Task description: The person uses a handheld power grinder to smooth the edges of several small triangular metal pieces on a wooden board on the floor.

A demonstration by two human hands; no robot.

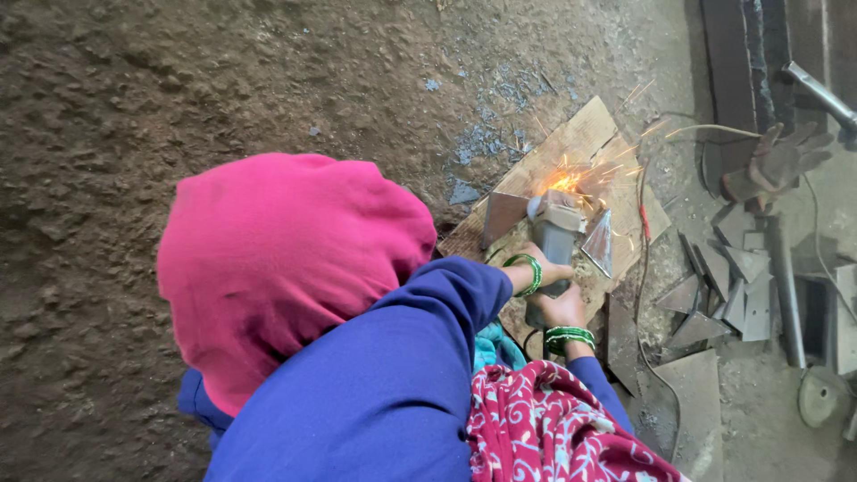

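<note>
Head view: left hand and right hand both grip a grey angle grinder over the wooden board's middle, sparks flying; metal offcuts lie beyond its right edge.

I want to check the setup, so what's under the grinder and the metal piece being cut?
A wooden board lies on the dirt floor beneath the angle grinder and metal piece. Both hands cover the grinder's rear; the board's near part is hidden.
</note>
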